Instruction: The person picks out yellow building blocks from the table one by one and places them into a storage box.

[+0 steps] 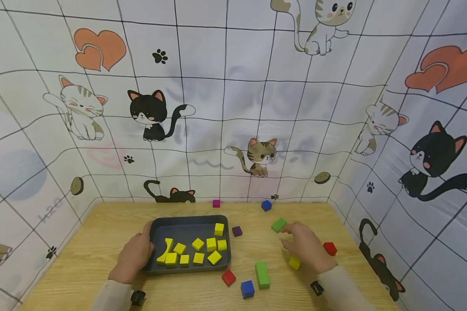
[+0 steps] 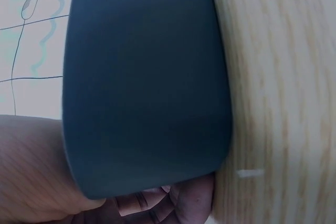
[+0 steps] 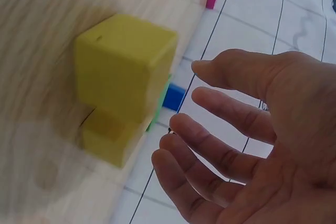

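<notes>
My left hand (image 1: 134, 255) grips the left end of a dark grey tray (image 1: 190, 271); in the left wrist view its fingers (image 2: 191, 200) curl at the tray's corner. Several yellow blocks (image 1: 198, 258) lie in the tray, one of them arch-shaped (image 1: 169, 247). My right hand (image 1: 307, 246) hovers over the table at the right, fingers apart and relaxed, holding nothing. Just beyond its fingertips lies a flat green block (image 1: 279, 225). A yellow block (image 1: 294, 262) sits below the hand, near the wrist; it looms close in the right wrist view (image 3: 123, 66).
Near the front lie a red block (image 1: 228, 277), a blue cube (image 1: 247, 289) and a long green block (image 1: 262, 275). A purple cube (image 1: 237, 231) is right of the tray. Magenta (image 1: 216, 203) and blue (image 1: 266, 205) blocks stand by the back wall; a red block (image 1: 329, 248) lies far right.
</notes>
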Motion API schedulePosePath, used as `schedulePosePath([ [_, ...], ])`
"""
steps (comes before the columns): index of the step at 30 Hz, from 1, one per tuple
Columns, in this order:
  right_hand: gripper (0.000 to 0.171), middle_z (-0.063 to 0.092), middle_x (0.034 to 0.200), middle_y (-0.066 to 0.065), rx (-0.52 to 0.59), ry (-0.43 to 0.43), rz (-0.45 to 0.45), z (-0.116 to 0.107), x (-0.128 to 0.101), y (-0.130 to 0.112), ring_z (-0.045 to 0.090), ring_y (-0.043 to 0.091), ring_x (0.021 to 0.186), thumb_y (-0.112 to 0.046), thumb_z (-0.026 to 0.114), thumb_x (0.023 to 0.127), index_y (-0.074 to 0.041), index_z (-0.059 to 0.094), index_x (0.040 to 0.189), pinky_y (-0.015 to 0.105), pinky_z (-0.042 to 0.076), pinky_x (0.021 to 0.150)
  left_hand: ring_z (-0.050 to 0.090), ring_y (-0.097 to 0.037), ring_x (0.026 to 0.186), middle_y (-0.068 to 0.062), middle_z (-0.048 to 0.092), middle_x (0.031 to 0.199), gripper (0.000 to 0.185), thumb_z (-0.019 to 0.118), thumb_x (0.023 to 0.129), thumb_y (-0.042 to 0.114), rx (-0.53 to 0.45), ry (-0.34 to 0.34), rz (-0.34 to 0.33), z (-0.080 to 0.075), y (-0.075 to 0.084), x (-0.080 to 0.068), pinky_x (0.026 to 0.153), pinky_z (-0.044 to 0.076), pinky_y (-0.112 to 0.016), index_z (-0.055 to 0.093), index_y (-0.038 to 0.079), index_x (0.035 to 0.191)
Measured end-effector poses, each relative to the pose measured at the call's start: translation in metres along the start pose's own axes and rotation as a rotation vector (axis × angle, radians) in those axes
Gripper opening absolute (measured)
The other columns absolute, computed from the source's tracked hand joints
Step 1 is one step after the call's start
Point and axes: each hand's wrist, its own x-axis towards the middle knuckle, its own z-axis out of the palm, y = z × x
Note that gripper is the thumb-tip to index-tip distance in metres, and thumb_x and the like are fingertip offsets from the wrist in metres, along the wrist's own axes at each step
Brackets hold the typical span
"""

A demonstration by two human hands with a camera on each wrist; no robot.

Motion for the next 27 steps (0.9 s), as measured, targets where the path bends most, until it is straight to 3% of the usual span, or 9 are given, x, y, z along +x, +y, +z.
schedulePosePath([
  [10,0.027,0.082,0.117,0.013,0.014,0.004,0.009,0.001,-0.010,0.020,0.080,0.029,0.108,-0.010,0.092,0.096,-0.006,0.088,0.122,0.052,0.069,0.094,0.067,-0.029,0.076,-0.034,0.075,0.111,0.074,0.066,0.107,0.004,0.020,0.007,0.003,0.000,0.001,-0.001,0.068,0.060,-0.051,0.035,-0.010,0.172],
  [27,0.030,0.085,0.110,0.014,0.084,-0.031,0.034,-0.002,-0.014,0.034,0.080,0.027,0.102,-0.002,0.089,0.094,-0.002,0.085,0.124,0.050,0.069,0.091,0.067,-0.030,0.078,-0.035,0.075,0.113,0.074,0.067,0.107,0.004,0.020,0.005,0.006,0.001,0.000,-0.002,0.069,0.060,-0.053,0.034,-0.009,0.172],
])
